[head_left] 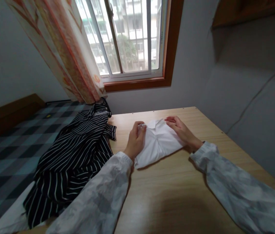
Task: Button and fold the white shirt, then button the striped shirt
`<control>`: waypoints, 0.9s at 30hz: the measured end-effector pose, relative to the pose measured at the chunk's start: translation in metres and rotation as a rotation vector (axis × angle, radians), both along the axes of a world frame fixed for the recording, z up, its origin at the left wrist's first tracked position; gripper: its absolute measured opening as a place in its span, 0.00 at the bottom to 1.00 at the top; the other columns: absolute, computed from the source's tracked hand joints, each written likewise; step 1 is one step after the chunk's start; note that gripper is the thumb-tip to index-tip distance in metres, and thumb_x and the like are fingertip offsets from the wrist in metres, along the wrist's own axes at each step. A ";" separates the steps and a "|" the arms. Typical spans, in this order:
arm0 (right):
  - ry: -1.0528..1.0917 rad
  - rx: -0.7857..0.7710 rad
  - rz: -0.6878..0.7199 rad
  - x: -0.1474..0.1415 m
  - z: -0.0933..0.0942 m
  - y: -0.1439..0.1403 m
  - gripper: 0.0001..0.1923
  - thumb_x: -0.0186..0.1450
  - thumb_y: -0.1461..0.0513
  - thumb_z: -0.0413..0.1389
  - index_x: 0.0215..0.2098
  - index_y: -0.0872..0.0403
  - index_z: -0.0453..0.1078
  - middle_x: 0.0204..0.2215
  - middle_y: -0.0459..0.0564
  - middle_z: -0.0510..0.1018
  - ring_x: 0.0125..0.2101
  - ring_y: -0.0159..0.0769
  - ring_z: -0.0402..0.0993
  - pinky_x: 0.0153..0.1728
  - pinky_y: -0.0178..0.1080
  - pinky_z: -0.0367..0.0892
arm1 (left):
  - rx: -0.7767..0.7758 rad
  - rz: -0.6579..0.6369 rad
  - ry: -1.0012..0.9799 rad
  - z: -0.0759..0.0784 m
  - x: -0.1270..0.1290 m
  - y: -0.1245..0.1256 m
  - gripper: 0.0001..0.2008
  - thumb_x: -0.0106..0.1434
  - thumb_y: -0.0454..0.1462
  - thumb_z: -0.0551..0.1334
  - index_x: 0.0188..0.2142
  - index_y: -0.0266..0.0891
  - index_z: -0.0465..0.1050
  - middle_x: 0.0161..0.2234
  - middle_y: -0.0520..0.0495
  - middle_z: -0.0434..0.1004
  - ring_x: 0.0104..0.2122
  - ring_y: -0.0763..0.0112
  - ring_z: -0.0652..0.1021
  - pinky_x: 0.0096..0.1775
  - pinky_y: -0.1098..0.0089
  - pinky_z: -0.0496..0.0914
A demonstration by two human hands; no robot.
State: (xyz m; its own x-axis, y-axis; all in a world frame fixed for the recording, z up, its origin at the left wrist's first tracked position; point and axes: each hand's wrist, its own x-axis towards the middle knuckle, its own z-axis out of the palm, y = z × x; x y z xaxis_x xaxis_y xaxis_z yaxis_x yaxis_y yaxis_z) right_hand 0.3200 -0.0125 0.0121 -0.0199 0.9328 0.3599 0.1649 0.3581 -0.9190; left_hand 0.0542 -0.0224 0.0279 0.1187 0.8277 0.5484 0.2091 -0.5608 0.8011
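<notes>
A folded white shirt (158,143) lies on the wooden table (176,195), collar toward the window. My left hand (136,139) pinches the shirt's left edge near the collar with curled fingers. My right hand (182,130) rests flat along the shirt's right edge, fingers pressing on the cloth. Both arms wear pale patterned sleeves.
A black garment with white stripes (74,159) is heaped over the table's left edge. Beyond it is a bed with a checked cover (10,152). A curtain (69,52) hangs beside the window (127,35). A wall runs close along the table's right side.
</notes>
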 end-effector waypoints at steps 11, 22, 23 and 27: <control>-0.086 -0.109 0.027 0.023 -0.032 -0.021 0.48 0.54 0.48 0.78 0.68 0.47 0.69 0.70 0.62 0.69 0.69 0.59 0.66 0.66 0.63 0.71 | -0.024 0.267 -0.675 0.039 0.017 0.050 0.19 0.69 0.53 0.69 0.47 0.45 0.69 0.38 0.52 0.72 0.38 0.70 0.74 0.43 0.71 0.70; 0.043 0.074 0.433 -0.094 -0.014 0.009 0.58 0.47 0.49 0.81 0.70 0.52 0.65 0.67 0.63 0.74 0.66 0.57 0.70 0.68 0.58 0.66 | -0.123 0.354 -0.933 0.047 0.022 0.072 0.13 0.70 0.45 0.68 0.46 0.45 0.69 0.41 0.51 0.75 0.41 0.72 0.78 0.46 0.71 0.73; -0.006 0.126 0.418 -0.104 -0.015 0.003 0.57 0.46 0.49 0.81 0.69 0.52 0.67 0.66 0.63 0.75 0.66 0.58 0.70 0.68 0.57 0.66 | -0.128 0.379 -0.940 0.044 0.019 0.074 0.13 0.69 0.46 0.68 0.46 0.45 0.68 0.41 0.51 0.76 0.42 0.71 0.79 0.46 0.70 0.74; -0.120 0.140 0.259 -0.132 -0.025 -0.007 0.32 0.57 0.53 0.76 0.57 0.50 0.76 0.57 0.61 0.82 0.60 0.56 0.75 0.59 0.53 0.73 | -0.172 0.391 -0.967 0.036 0.015 0.076 0.12 0.69 0.45 0.66 0.45 0.46 0.66 0.39 0.51 0.76 0.40 0.70 0.80 0.45 0.68 0.75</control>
State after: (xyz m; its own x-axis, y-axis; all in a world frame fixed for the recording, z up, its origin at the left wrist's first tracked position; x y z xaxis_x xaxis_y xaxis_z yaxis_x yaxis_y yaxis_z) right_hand 0.1876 -0.0196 -0.0125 -0.3004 0.8327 0.4652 0.1564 0.5241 -0.8372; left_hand 0.0693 0.0539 0.0639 -0.5979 0.7894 0.1388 -0.4193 -0.4556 0.7852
